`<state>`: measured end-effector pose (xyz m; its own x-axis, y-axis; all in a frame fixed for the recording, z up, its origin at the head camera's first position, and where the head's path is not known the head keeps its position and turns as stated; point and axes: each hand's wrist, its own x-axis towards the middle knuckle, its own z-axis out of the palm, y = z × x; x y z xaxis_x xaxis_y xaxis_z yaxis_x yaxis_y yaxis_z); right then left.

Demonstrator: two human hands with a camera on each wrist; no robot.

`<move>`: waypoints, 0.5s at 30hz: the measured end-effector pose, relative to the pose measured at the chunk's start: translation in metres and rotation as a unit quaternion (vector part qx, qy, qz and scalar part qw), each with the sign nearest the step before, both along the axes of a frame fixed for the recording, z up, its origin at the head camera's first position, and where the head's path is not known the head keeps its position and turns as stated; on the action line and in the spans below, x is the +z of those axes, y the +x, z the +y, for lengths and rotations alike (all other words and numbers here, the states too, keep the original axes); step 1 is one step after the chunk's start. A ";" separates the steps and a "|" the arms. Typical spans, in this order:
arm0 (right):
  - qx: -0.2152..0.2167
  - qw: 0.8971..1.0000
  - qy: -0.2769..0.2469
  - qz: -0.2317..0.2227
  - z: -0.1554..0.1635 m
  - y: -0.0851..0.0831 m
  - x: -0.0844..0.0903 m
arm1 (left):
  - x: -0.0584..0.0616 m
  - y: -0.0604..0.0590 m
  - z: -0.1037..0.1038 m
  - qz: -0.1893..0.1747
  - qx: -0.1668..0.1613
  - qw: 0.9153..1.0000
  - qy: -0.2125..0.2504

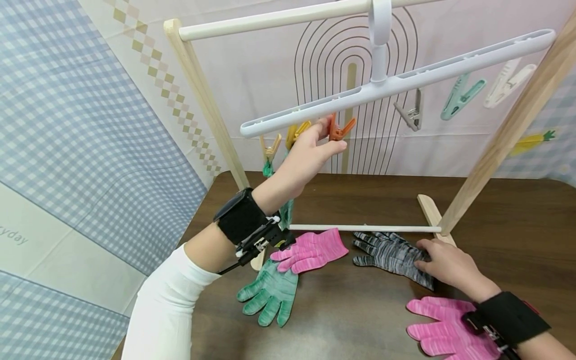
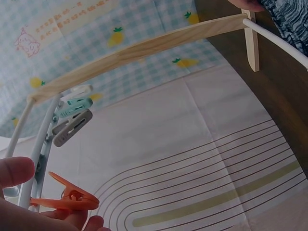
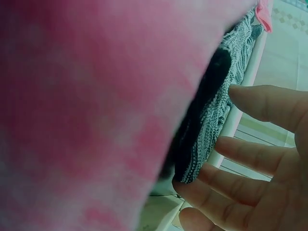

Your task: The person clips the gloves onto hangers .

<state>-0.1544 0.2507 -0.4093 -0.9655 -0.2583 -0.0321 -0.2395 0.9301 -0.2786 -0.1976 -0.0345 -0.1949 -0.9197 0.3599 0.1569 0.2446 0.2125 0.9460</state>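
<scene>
Dark brown table [image 1: 360,320] under wooden drying rack [image 1: 204,100], pastel backdrop behind. Left hand [image 1: 306,155] raised, fingers pinching orange clip [image 1: 337,131] hanging from white hanger bar [image 1: 396,82]. Right hand [image 1: 445,262] rests on grey glove [image 1: 391,254], fingers relaxed, near rack foot. Judgement: squeeze clip tails fully, feed cuff deep. Room between clips tight; lower rail [image 1: 364,228] just beyond glove, pink glove [image 1: 310,250] beside.

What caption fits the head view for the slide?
Left hand pinches an orange clothespin on the white hanger; right hand rests on the grey glove.
</scene>
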 end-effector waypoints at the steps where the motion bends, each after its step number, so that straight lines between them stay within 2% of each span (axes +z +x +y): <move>1: 0.001 1.000 0.000 0.002 0.000 0.000 0.000 | -0.001 0.000 0.000 0.000 0.000 1.000 -0.001; 10: 0.005 1.000 0.005 0.024 -0.004 0.000 -0.002 | -0.002 0.002 -0.003 0.003 0.001 1.000 -0.003; 15: 0.010 1.000 0.018 0.022 -0.006 -0.003 -0.002 | -0.001 0.002 -0.003 0.003 0.001 1.000 -0.006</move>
